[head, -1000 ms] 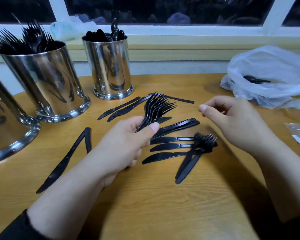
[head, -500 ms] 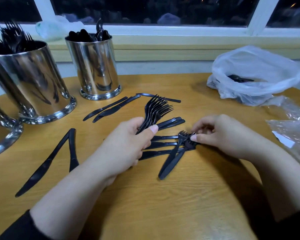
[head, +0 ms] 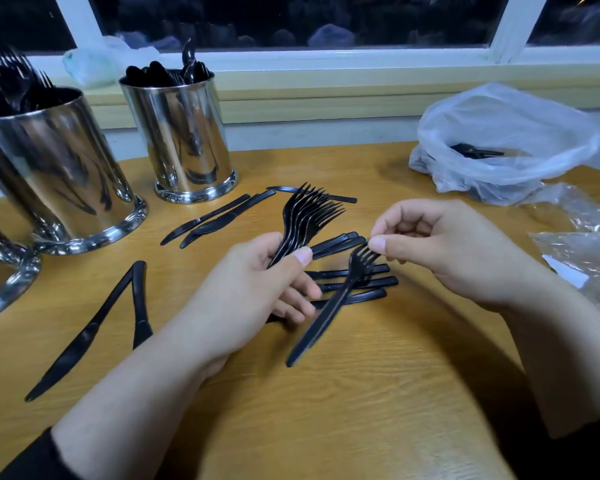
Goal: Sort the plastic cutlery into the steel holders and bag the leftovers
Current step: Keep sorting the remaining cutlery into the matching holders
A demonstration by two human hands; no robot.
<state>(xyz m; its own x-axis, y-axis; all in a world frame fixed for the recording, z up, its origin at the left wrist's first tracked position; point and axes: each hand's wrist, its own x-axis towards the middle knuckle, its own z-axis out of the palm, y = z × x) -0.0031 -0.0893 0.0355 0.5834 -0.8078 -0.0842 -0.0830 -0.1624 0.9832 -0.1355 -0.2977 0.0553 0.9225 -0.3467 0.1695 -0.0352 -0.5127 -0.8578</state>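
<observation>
My left hand [head: 253,289] grips a fanned bunch of black plastic forks [head: 309,220], tines pointing up and away. My right hand [head: 444,247] pinches one black fork [head: 329,306] by its tines, lifting it off the table with the handle hanging toward me. Black knives [head: 361,282] lie stacked under it, two more knives [head: 215,220] near the holders, and two knives [head: 94,330] at the left. The steel holder with forks [head: 52,174] stands at the left. The steel holder with spoons [head: 184,133] stands behind it.
A white plastic bag [head: 506,133] with some cutlery inside sits at the back right. Clear crinkled wrapping [head: 582,247] lies at the right edge. A third steel holder [head: 0,278] shows at the far left. A window sill runs behind the wooden table [head: 361,410].
My right hand reached down to the forks lying on the knives, pinched one by the tines and raised it. My left hand kept its bunch steady.
</observation>
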